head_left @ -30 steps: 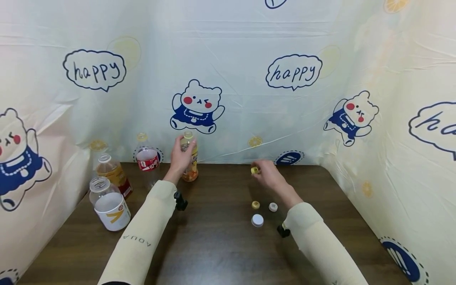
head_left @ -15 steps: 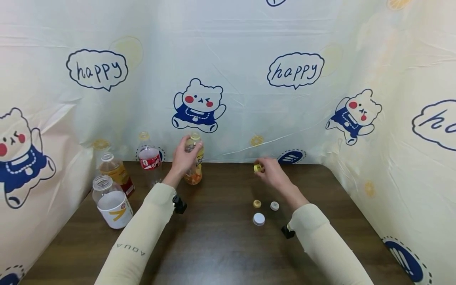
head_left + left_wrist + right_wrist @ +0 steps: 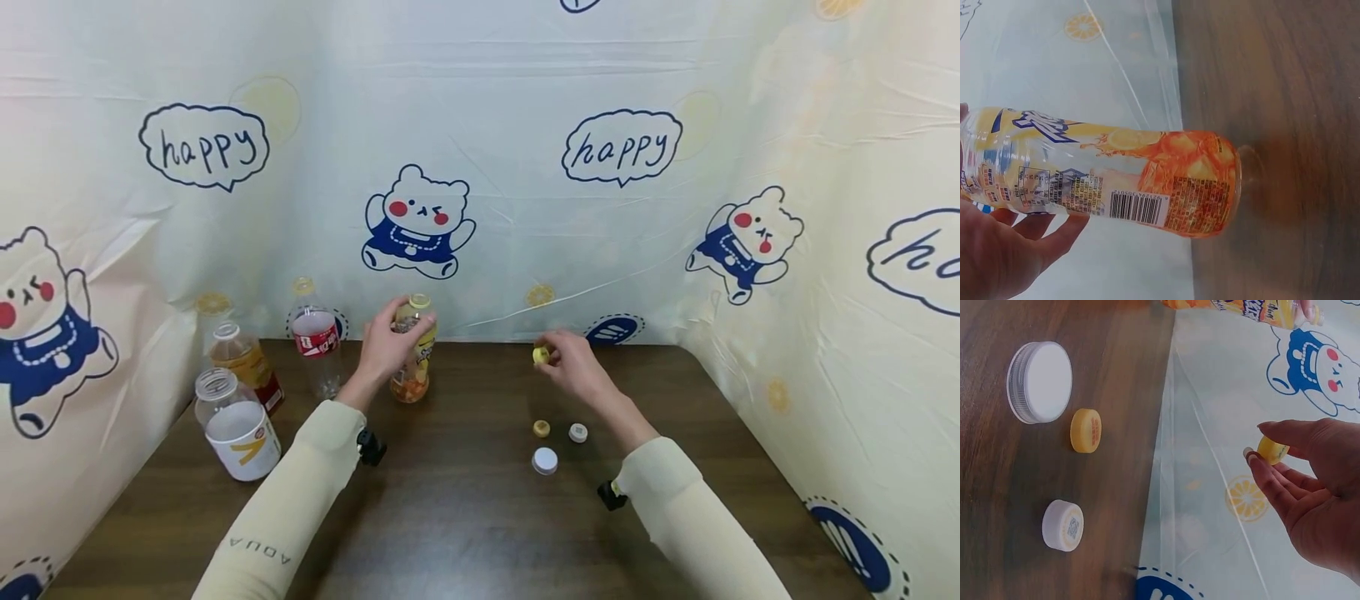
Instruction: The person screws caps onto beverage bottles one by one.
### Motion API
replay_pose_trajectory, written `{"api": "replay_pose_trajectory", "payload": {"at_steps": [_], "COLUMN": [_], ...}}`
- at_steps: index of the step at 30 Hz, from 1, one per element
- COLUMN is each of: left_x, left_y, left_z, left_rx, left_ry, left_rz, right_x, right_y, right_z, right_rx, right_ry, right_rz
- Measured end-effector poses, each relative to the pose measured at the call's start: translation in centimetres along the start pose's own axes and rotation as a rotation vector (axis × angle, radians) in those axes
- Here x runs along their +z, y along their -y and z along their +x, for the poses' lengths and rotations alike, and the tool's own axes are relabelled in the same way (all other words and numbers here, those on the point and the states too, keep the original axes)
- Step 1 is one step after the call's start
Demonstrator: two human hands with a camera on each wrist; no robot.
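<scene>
My left hand (image 3: 386, 350) grips an uncapped plastic drink bottle (image 3: 1147, 175) near its neck. Its label is yellow and orange, with a barcode, and the bottle stands upright at the table's back. To the right, my right hand (image 3: 576, 368) pinches a yellow bottle cap (image 3: 1272, 450) between thumb and fingers, raised above the table. Nearer to me lie a second yellow cap (image 3: 1086, 431), a small white cap (image 3: 1063, 525) with a printed code, and a wide white lid (image 3: 1041, 382).
On the left stand a clear bottle (image 3: 317, 340) with a red label, an orange-labelled bottle (image 3: 247, 364) and a wide-mouthed jar (image 3: 238, 433), all without caps. A patterned sheet (image 3: 510, 167) hangs behind and beside the dark wooden table (image 3: 450, 517).
The drink bottle in my left hand has come slightly right and toward me. My right hand still pinches the yellow cap in nearly the same place.
</scene>
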State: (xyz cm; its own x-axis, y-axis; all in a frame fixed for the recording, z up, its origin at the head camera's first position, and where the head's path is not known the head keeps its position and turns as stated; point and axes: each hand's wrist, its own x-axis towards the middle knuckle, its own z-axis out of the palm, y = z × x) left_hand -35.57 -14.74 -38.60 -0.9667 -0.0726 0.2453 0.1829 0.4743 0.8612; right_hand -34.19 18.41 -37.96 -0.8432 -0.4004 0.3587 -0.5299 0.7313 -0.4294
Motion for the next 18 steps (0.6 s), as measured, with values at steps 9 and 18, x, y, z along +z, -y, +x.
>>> {"api": "replay_pose_trajectory", "payload": {"at_steps": [9,18], "left_x": [0.1,0.8], "left_y": [-0.7,-0.2], "left_z": [-1.1,-2.1], "left_rx": [0.047,0.050], "left_ry": [0.004,0.029], "left_rz": [0.049,0.055], "right_x": [0.0,-0.3], "right_y": [0.6,1.3], "right_z": [-0.4,-0.9], "right_rx": [0.025,0.009], "right_ry": [0.014,0.016], "right_rz": [0.113,0.144]}}
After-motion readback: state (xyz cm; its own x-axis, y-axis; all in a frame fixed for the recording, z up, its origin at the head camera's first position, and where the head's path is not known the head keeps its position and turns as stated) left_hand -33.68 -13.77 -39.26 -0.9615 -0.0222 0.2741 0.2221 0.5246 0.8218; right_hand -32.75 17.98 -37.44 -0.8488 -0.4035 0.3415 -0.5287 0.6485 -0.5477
